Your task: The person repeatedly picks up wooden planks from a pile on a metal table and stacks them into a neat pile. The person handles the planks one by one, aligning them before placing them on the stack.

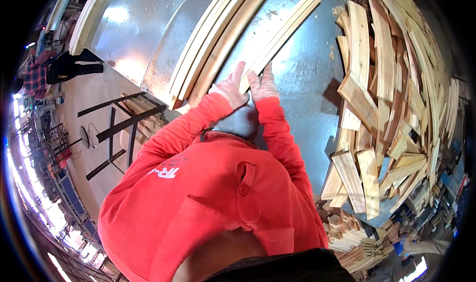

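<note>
Two thin wooden strips [289, 33] lie side by side on the metal tabletop [310, 61], slanting away to the far right. Their near ends are between my two hands. My right hand [264, 86], in a pale glove, grips the strips near that end, with its thumb over the top and fingers along the right edge. On the other side is my left hand [229, 89], also gloved, fingers stretched forward beside the strips and thumb near their end. Left of it lies a group of longer, thicker wooden boards [215, 41], set lengthwise next to each other.
A large jumbled pile of wood offcuts [364, 103] covers the table's right side. More boards [90, 19] rest at the far left. Below the left edge stands a dark metal frame [124, 128] with wood pieces. Another person [54, 69] is at the far left.
</note>
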Demonstrator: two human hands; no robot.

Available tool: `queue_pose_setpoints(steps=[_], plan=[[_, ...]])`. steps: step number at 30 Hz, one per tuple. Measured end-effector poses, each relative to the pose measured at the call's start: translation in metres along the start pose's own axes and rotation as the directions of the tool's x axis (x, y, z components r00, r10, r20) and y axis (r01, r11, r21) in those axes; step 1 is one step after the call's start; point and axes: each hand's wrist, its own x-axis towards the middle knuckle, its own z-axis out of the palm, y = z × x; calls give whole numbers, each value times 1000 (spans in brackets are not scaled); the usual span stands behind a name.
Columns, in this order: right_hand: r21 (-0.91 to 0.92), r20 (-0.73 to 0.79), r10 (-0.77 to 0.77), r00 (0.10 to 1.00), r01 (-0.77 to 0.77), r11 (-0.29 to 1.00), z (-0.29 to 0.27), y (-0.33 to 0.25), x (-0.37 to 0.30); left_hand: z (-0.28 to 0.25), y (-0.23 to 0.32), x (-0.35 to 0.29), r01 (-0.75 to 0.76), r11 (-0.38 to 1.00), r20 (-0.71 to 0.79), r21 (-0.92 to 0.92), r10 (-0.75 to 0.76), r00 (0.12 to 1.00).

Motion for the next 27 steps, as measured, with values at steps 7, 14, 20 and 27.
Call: queue_pose_setpoints(steps=[7, 14, 20, 27], plan=[[534, 134, 303, 944, -326, 780, 6, 13, 22, 1, -60, 23, -235, 939, -133, -251, 207, 969], [867, 203, 113, 973, -232, 442, -6, 53, 20, 18, -55, 23, -358, 893, -169, -271, 322, 932], [939, 154, 282, 947, -229, 256, -32, 127, 14, -5, -51, 21, -22, 631, 83, -776, 137, 987], [-186, -102, -302, 948, 280, 942, -53, 127, 11, -116, -21, 11, -149, 510, -118, -847, 92, 989]])
